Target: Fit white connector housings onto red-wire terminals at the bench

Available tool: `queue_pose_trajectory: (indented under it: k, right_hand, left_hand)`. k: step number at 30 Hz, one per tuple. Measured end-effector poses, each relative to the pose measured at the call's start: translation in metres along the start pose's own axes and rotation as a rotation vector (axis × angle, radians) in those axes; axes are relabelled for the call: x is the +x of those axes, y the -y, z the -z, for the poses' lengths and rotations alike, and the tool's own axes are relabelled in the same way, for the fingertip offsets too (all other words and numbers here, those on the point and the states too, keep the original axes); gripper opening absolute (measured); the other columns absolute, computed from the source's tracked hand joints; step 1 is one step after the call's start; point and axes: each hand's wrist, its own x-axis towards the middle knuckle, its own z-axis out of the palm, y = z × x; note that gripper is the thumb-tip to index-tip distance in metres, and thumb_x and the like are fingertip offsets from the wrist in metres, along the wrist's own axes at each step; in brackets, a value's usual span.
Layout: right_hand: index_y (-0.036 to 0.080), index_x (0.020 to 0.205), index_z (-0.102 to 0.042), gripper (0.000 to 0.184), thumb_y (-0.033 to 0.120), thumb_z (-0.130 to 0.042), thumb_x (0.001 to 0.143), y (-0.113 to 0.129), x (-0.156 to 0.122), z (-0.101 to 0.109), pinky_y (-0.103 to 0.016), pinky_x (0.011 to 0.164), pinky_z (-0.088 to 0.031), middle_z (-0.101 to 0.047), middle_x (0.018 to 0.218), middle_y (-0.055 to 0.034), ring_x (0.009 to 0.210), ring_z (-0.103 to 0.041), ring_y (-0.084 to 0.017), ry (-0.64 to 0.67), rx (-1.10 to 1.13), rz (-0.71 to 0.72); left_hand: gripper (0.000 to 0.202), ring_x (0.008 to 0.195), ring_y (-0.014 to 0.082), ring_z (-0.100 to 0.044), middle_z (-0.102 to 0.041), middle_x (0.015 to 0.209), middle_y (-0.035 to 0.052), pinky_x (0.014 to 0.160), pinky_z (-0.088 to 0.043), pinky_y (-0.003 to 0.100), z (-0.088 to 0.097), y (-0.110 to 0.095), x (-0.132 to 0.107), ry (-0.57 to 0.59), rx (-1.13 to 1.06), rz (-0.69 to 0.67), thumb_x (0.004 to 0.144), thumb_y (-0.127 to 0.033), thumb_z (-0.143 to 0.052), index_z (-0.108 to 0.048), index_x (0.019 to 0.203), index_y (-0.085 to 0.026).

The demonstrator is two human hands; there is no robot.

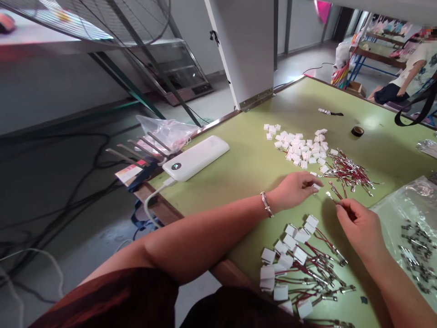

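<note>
My left hand (292, 190) pinches a small white plastic connector housing (316, 187) between thumb and fingers. To its right, my right hand (359, 224) grips a short wire with a metal terminal (329, 195), whose shiny end points at the housing; a gap separates the two. Just beyond my hands lie a heap of loose white housings (300, 146) and a bundle of red wires with metal ends (351, 171). Nearer to me is a pile of housings fitted with red wires (307, 269). A couple of loose red wires lie between my hands.
A white power bank (196, 158) with a cable sits at the green table's (239, 150) left edge. On the right lies a clear plastic bag (392, 205) of metal parts. Farther back are a black tape roll (357, 131) and a seated person (414, 68).
</note>
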Motion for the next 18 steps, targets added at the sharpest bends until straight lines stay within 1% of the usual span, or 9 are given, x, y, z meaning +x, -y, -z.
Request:
queue_pose_trajectory:
  k: [3,5,8,10,12,15,18]
  right_hand:
    - [0.021,0.074,-0.065,0.029,0.045,-0.053,0.083,0.004,-0.002,0.004,-0.024,0.050,-0.036,-0.056,0.056,0.0020,0.050,-0.046,-0.013,0.032,0.107,-0.042]
    - [0.020,0.073,-0.065,0.030,0.046,-0.054,0.083,0.007,-0.004,0.006,-0.024,0.050,-0.036,-0.053,0.055,0.0025,0.051,-0.044,-0.012,0.061,0.171,-0.067]
    - [0.020,0.073,-0.065,0.031,0.048,-0.055,0.083,0.011,-0.005,0.008,-0.024,0.050,-0.035,-0.050,0.056,0.0029,0.052,-0.042,-0.012,0.121,0.271,-0.130]
    - [0.020,0.074,-0.065,0.032,0.049,-0.056,0.082,0.012,-0.006,0.009,-0.024,0.050,-0.033,-0.048,0.056,0.0033,0.053,-0.040,-0.012,0.149,0.334,-0.184]
    - [0.019,0.074,-0.065,0.033,0.050,-0.057,0.081,0.012,-0.006,0.009,-0.024,0.050,-0.031,-0.045,0.056,0.0039,0.053,-0.038,-0.011,0.193,0.391,-0.229]
    - [0.018,0.075,-0.064,0.033,0.050,-0.057,0.081,0.013,-0.005,0.009,-0.024,0.050,-0.027,-0.041,0.054,0.0049,0.053,-0.035,-0.010,0.296,0.476,-0.277]
    - [0.017,0.072,-0.062,0.034,0.051,-0.057,0.080,0.013,-0.004,0.009,-0.023,0.048,-0.021,-0.037,0.052,0.0063,0.050,-0.029,-0.008,0.378,0.540,-0.337]
  left_hand:
    - [0.028,0.072,0.0107,-0.063,-0.057,0.080,-0.0007,0.063,-0.050,0.024,0.001,-0.002,0.001,0.076,-0.384,0.117,0.086,-0.014,-0.054,-0.059,0.113,-0.015]
    - [0.029,0.070,0.0105,-0.064,-0.058,0.081,-0.0009,0.063,-0.050,0.024,0.001,-0.003,0.000,0.115,-0.509,0.165,0.082,-0.011,-0.058,-0.058,0.111,-0.014]
    - [0.019,0.069,0.0085,-0.062,-0.061,0.077,-0.0009,0.071,-0.051,0.026,-0.001,-0.003,-0.001,0.104,-0.567,0.196,0.076,-0.007,-0.065,-0.061,0.094,-0.012]
    - [0.014,0.071,0.0076,-0.061,-0.064,0.076,-0.0008,0.076,-0.050,0.027,-0.002,-0.001,-0.001,0.095,-0.615,0.197,0.075,-0.008,-0.068,-0.063,0.088,-0.012]
    - [0.013,0.071,0.0070,-0.060,-0.065,0.076,-0.0010,0.078,-0.049,0.026,-0.003,0.001,-0.001,0.112,-0.671,0.184,0.074,-0.010,-0.070,-0.064,0.085,-0.012]
    - [0.013,0.069,0.0062,-0.060,-0.066,0.075,-0.0012,0.076,-0.049,0.025,-0.004,0.002,-0.001,0.148,-0.731,0.163,0.074,-0.011,-0.071,-0.064,0.084,-0.013]
    - [0.011,0.068,0.0063,-0.060,-0.067,0.075,-0.0008,0.076,-0.050,0.025,-0.002,0.000,-0.002,0.182,-0.723,0.134,0.074,-0.010,-0.070,-0.066,0.084,-0.013]
